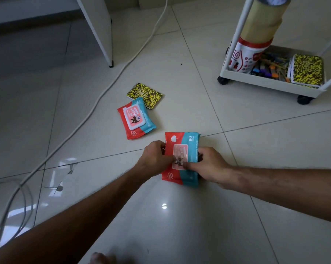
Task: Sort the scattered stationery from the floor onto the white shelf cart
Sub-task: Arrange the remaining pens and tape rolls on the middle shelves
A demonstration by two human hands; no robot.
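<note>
A red and blue wipes pack [185,141] is held over the tiled floor between both hands. My left hand [155,157] grips its red left edge, and my right hand [208,164] grips its blue right edge with the thumb on the pink lid. A second, identical wipes pack [135,118] lies on the floor further off, overlapping a yellow and black notebook [147,94]. The white shelf cart [275,83] stands at the upper right; its bottom tray holds a yellow and black notebook [307,70], several pens [271,65] and a red and white pack [246,56].
A white cable [96,103] runs diagonally across the floor to a coil at the lower left. A white furniture leg [101,35] stands at the top centre. Rolls of brown tape [263,21] sit on the cart's upper level. The cart rests on black wheels [304,100].
</note>
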